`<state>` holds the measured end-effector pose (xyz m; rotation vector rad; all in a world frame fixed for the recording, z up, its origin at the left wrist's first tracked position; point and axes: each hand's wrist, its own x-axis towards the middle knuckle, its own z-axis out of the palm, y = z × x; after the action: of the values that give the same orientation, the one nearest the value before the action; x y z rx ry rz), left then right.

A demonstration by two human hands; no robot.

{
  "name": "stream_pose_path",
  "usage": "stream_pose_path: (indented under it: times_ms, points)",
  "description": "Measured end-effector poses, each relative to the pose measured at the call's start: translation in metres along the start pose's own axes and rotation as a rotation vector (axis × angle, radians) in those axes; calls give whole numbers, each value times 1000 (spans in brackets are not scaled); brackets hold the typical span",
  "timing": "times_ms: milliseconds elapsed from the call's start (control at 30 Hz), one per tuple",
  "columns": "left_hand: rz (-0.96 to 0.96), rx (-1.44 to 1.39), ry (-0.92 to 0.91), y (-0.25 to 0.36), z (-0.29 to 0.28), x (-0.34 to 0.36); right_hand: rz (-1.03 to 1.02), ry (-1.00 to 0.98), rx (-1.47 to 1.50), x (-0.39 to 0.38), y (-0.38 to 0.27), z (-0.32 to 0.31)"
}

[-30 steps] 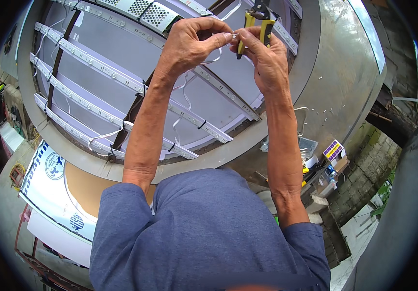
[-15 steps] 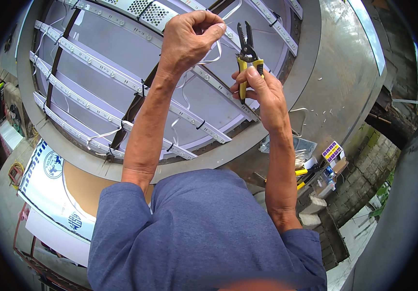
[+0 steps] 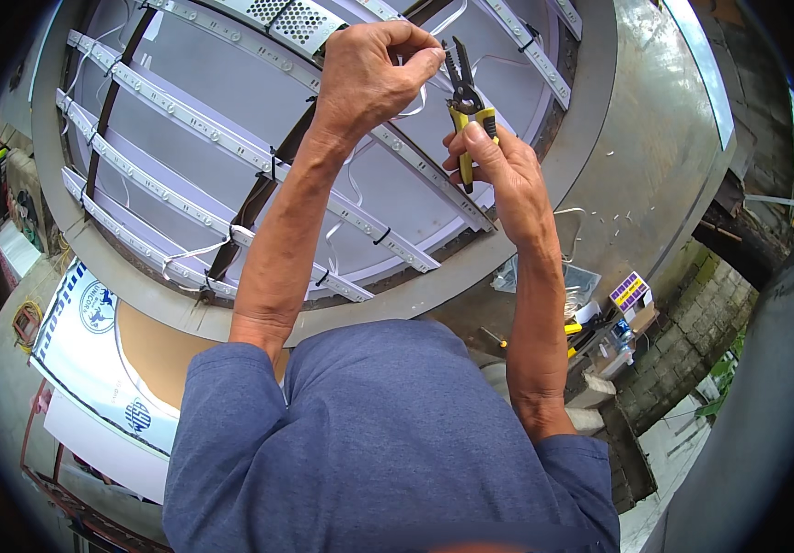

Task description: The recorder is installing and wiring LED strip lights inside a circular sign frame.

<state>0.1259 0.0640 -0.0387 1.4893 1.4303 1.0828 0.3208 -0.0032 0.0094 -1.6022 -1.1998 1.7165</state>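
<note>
left hand [image 3: 377,78]: our thumb and fingertips pinched narrow on a thin white wire [image 3: 421,101]; part of it loops just below them.
right hand [image 3: 505,180]: we've got our fingers wrapped round the yellow-and-black wire stripper [image 3: 471,118] by its handles.
stripper jaws: parted slightly, pointing up, tips just beside our left fingertips.
led strips [image 3: 213,135]: below and around our fingers, set in a round frame [image 3: 415,295].
perforated metal box [image 3: 297,23]: just left of our left fingers.

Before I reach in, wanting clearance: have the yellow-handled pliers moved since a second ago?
Yes: against the perforated box, the pliers sit lower in the picture and slightly further left.
</note>
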Motion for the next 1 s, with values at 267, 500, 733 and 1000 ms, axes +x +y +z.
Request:
stream_pose_path:
  times_ms: [267, 500, 733, 1000]
  points:
    - [-104, 81, -112, 11, -7, 1, -8, 30, -95, 0, -2, 1]
    - [-65, 49, -84, 8, -5, 2, -4, 31, -152, 1, 0, 0]
    - [-92, 92, -137, 6, -9, 2, -161, 110, -429, 2, -1, 4]
    - [-90, 94, -131, 8, -11, 2, -167, 109, -444, 2, -3, 5]
